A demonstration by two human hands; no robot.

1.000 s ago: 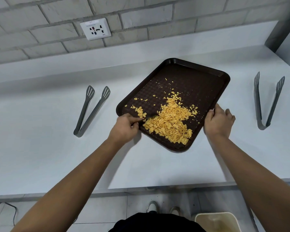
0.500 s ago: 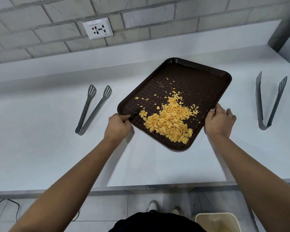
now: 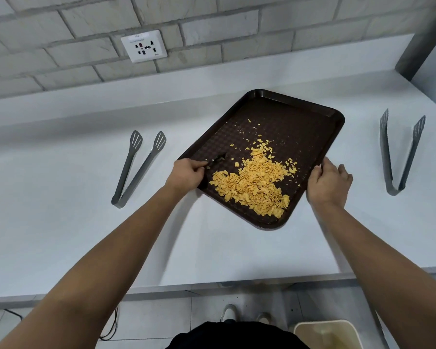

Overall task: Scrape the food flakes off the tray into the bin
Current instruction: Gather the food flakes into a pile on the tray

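Note:
A dark brown tray lies turned at an angle on the white counter. A heap of yellow food flakes fills its near corner, with a few loose flakes further up. My left hand is at the tray's left edge, closed on a small dark utensil whose tip rests on the tray just left of the heap. My right hand grips the tray's right rim. The cream bin stands on the floor below the counter's front edge, at the lower right.
Grey tongs lie left of the tray and a second pair of tongs lies to the right. A wall socket sits on the brick wall behind. A cable runs on the floor.
My left hand drew back to the tray's left edge, then reached in again with the utensil. Loose flakes at the left now lie with the heap. My right hand stayed on the rim.

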